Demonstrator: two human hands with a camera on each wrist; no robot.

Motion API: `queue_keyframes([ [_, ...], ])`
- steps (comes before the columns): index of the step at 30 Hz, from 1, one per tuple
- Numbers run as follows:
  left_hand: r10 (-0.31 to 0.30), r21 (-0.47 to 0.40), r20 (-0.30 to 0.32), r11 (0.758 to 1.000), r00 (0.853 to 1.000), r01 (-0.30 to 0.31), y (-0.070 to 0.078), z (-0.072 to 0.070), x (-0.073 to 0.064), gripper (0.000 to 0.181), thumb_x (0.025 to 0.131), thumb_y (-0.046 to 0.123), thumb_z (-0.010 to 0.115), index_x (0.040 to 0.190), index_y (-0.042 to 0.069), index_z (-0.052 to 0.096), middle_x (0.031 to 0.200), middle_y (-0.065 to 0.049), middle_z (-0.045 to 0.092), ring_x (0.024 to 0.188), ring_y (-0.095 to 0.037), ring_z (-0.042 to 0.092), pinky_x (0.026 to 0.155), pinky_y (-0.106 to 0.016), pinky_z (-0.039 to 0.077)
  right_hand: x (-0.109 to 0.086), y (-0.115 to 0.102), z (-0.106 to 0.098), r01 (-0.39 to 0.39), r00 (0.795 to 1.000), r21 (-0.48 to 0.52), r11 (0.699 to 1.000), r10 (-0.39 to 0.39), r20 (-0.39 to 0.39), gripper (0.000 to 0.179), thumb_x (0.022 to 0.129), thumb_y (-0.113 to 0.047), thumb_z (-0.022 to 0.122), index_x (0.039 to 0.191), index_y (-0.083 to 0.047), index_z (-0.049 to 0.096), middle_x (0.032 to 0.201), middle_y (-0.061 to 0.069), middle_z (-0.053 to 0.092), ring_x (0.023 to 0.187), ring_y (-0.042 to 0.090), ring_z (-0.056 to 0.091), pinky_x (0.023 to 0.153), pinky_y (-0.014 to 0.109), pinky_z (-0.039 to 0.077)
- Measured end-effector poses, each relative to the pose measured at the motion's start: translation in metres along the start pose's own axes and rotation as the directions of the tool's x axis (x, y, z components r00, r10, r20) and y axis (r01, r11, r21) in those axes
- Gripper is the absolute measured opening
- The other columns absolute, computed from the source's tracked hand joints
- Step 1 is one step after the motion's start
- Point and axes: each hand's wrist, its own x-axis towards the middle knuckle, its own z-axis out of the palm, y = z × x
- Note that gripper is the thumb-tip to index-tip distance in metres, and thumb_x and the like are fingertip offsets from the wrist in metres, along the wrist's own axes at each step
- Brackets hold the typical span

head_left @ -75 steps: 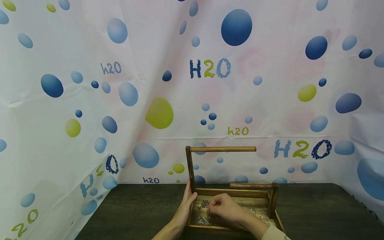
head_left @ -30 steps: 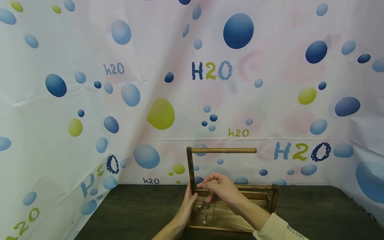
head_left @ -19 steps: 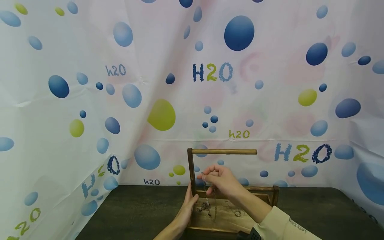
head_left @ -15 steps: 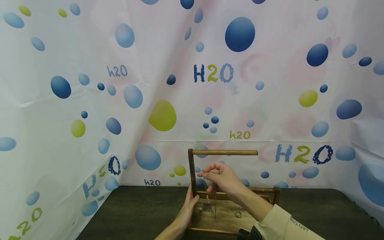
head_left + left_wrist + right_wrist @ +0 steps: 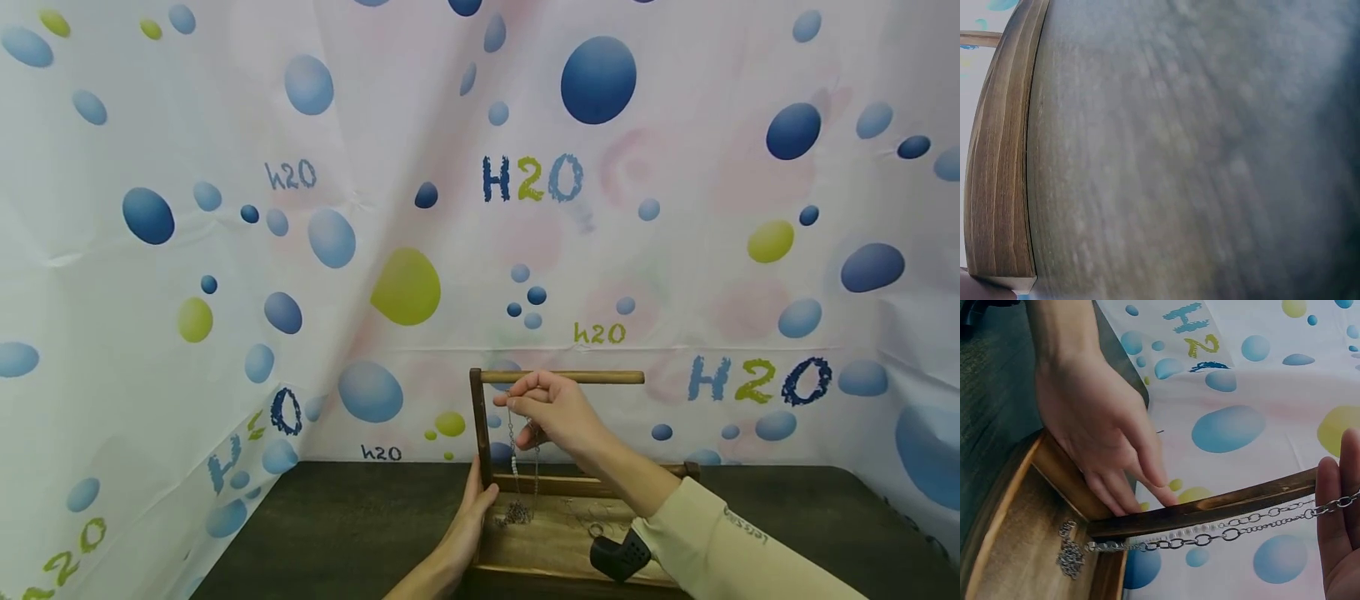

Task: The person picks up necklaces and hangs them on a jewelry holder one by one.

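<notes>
A person's right hand (image 5: 558, 408) pinches a thin chain (image 5: 513, 461) above a wooden tray (image 5: 555, 552), the left hand (image 5: 471, 515) against the tray's left side; a metallic tangle (image 5: 517, 512) lies inside it, an "H2O" backdrop (image 5: 690, 117) behind.

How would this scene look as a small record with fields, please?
Right hand: holds a silver metal chain with pale beads, hanging down
Left hand: rests against the end of a brown rectangular wooden tray
In tray: tangled heap of silver metal chain; whether it joins the hanging one is unclear
Surface: dark wooden table
Backdrop: white sheet with blue and green spots
</notes>
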Motion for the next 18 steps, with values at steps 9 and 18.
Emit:
queue_keyframes([
  [9, -0.009, 0.019, 0.009, 1.0, 1.0, 0.009, 0.001, -0.001, 0.0, 0.084, 0.107, 0.05, 0.035, 0.16, 0.009, -0.016, 0.162, -0.024, -0.023, 0.146, -0.051, -0.016, 0.108, -0.074, -0.006, 0.006, -0.012, -0.003, 0.006, 1.0, -0.009, 1.0, -0.007, -0.029, 0.016, 0.1, -0.008, 0.062, 0.111, 0.003, 0.059, 0.123, 0.018, 0.069, 0.056, 0.016, 0.065, 0.064, 0.039, 0.059],
  [18, -0.004, 0.002, 0.012, 1.0, 1.0, 0.004, 0.001, -0.001, -0.001, 0.084, 0.107, 0.049, 0.036, 0.159, 0.009, -0.016, 0.162, -0.024, -0.024, 0.146, -0.049, -0.018, 0.109, -0.073, -0.006, 0.011, -0.019, -0.005, 0.025, 0.999, -0.014, 1.0, -0.025, -0.028, 0.013, 0.101, -0.006, 0.06, 0.11, 0.003, 0.059, 0.12, 0.019, 0.07, 0.054, 0.015, 0.065, 0.064, 0.038, 0.059],
])
